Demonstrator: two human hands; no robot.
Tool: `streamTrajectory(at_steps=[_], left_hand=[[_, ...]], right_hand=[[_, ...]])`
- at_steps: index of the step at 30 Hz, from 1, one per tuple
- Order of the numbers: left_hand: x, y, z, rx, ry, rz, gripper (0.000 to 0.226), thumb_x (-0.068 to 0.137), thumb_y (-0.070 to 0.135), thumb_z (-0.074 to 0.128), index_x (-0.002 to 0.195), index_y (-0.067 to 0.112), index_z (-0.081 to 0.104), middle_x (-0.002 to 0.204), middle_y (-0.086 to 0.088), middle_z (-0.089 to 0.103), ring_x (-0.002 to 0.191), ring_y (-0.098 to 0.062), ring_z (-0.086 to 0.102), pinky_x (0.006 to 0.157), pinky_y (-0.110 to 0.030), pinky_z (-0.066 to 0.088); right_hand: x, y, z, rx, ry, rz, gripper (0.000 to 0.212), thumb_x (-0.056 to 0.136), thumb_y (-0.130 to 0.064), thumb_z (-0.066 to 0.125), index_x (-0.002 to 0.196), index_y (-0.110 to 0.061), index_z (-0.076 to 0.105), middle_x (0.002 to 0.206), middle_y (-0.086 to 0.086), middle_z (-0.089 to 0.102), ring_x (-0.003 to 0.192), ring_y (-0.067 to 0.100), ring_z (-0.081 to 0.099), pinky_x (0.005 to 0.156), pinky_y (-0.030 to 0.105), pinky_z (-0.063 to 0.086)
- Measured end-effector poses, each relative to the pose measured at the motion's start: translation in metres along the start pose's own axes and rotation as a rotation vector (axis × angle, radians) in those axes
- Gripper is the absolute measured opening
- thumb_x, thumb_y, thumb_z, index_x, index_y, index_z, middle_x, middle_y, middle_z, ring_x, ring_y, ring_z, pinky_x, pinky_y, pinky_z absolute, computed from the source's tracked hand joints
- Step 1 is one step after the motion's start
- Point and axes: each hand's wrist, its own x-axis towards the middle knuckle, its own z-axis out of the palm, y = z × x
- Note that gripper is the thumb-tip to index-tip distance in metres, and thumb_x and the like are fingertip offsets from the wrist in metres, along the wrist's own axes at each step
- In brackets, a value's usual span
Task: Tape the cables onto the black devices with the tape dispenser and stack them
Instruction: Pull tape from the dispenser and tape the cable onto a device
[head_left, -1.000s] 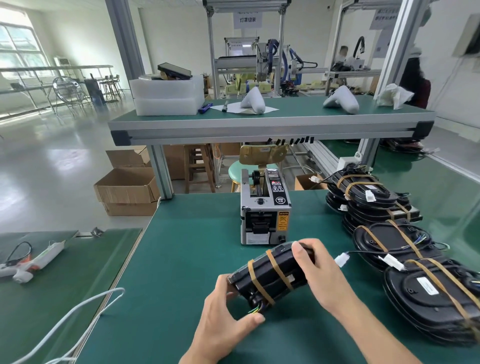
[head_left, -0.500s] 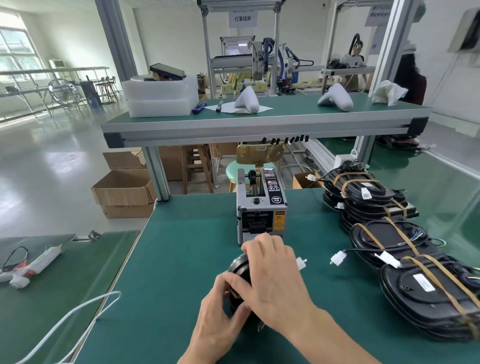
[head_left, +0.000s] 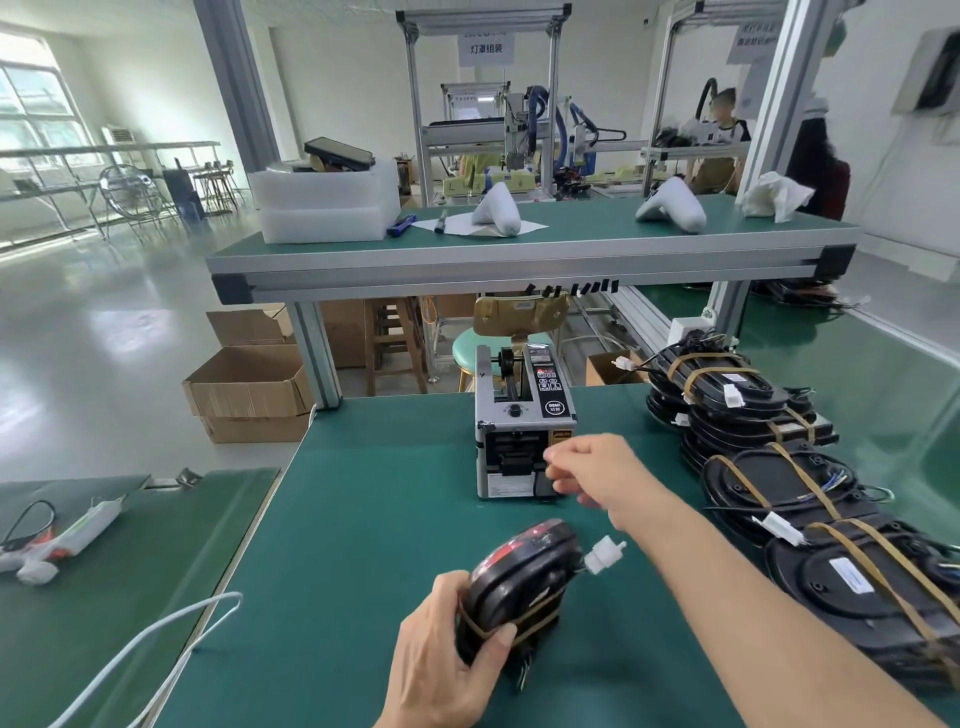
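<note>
- The step in hand looks like fetching another strip of tape: the right hand (head_left: 597, 475) reaches to the front of the dispenser (head_left: 522, 423), its fingertips pinched together just beside the outlet. Whether a strip sits in that pinch is too small to tell.
- The left hand (head_left: 441, 654) holds the device (head_left: 519, 582) on edge on the desk (head_left: 363, 519), nearer the camera than the dispenser, thumb and fingers wrapped round its lower end.
- At least one brown tape band already crosses the device near that grip. Its white plug (head_left: 603, 555) sticks out on the side toward the dispenser, loose, so the cable is likely not fully fastened.
- The stack (head_left: 779, 467) of taped devices lies right of the dispenser, running back toward the camera along the desk.
- The next move probably calls for pulling the strip clean off the outlet without letting it fold on itself, then laying it across the cable while the left hand keeps the device steady.
- After that, the device goes onto the stack.
</note>
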Motion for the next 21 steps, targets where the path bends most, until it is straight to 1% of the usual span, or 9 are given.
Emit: streamTrajectory(at_steps=[1,3,6,8,10,11,13,17,21], left_hand=[[0.000,0.001,-0.001,0.007,0.022,0.001,0.036,0.082,0.053,0.072,0.109,0.043,0.051,0.081,0.015,0.067,0.068,-0.005,0.065,0.066,-0.028,0.054],[0.001,0.002,-0.001,0.021,0.055,0.007,0.034,0.079,0.050,0.074,0.103,0.036,0.055,0.075,0.015,0.064,0.064,-0.005,0.063,0.062,-0.029,0.054],[0.002,0.001,-0.001,0.046,0.061,0.020,0.031,0.072,0.044,0.077,0.089,0.023,0.060,0.068,0.013,0.059,0.058,-0.005,0.060,0.054,-0.032,0.053],[0.002,0.000,0.000,0.064,0.056,0.029,0.031,0.068,0.041,0.078,0.081,0.020,0.059,0.065,0.012,0.057,0.054,-0.007,0.057,0.051,-0.032,0.051],[0.003,-0.002,0.002,0.077,0.062,0.033,0.031,0.066,0.039,0.079,0.077,0.018,0.060,0.064,0.010,0.056,0.053,-0.010,0.057,0.049,-0.032,0.050],[0.004,-0.003,0.002,0.082,0.073,0.037,0.030,0.065,0.038,0.079,0.076,0.017,0.061,0.064,0.010,0.056,0.052,-0.010,0.057,0.049,-0.032,0.050],[0.005,-0.003,0.003,0.094,0.095,0.051,0.028,0.064,0.036,0.080,0.074,0.015,0.063,0.064,0.011,0.055,0.051,-0.011,0.055,0.048,-0.030,0.049],[0.006,0.000,0.005,0.117,0.116,0.073,0.029,0.062,0.029,0.082,0.067,0.013,0.058,0.060,0.008,0.049,0.047,-0.014,0.048,0.043,-0.031,0.045],[0.006,0.002,0.005,0.111,0.118,0.070,0.030,0.062,0.029,0.082,0.067,0.014,0.056,0.059,0.009,0.049,0.047,-0.014,0.047,0.043,-0.030,0.044]], right_hand=[[0.007,0.007,0.005,0.055,-0.021,0.063,0.011,0.097,-0.009,0.068,0.100,-0.003,0.076,0.081,0.009,0.074,0.056,0.011,0.066,0.047,0.016,0.049],[0.016,0.016,0.013,0.148,-0.013,0.105,0.013,0.096,-0.004,0.068,0.105,0.004,0.074,0.082,0.012,0.072,0.057,0.014,0.068,0.049,0.016,0.053],[0.022,0.019,0.026,0.177,0.061,0.111,0.010,0.096,-0.006,0.067,0.100,-0.006,0.076,0.086,0.010,0.076,0.054,0.012,0.070,0.044,0.012,0.046],[0.023,0.020,0.034,0.154,0.145,0.077,0.012,0.094,-0.008,0.066,0.092,-0.012,0.077,0.084,0.007,0.078,0.056,0.013,0.070,0.052,0.016,0.049],[0.022,0.022,0.038,0.115,0.213,0.007,0.016,0.092,-0.012,0.067,0.080,-0.016,0.078,0.076,0.002,0.077,0.055,0.013,0.070,0.064,0.027,0.057],[0.022,0.023,0.040,0.100,0.217,-0.018,0.018,0.091,-0.013,0.068,0.077,-0.016,0.078,0.073,-0.001,0.077,0.055,0.013,0.070,0.070,0.033,0.061],[0.021,0.021,0.042,0.097,0.194,-0.038,0.019,0.089,-0.014,0.068,0.074,-0.018,0.079,0.071,-0.005,0.076,0.055,0.013,0.071,0.078,0.039,0.061],[0.023,0.018,0.048,0.122,0.211,-0.046,0.021,0.090,-0.013,0.068,0.073,-0.021,0.078,0.072,-0.005,0.077,0.054,0.013,0.071,0.082,0.043,0.062],[0.026,0.018,0.054,0.214,0.246,0.000,0.018,0.089,-0.012,0.069,0.078,-0.023,0.077,0.070,-0.007,0.077,0.055,0.012,0.071,0.080,0.038,0.062]])
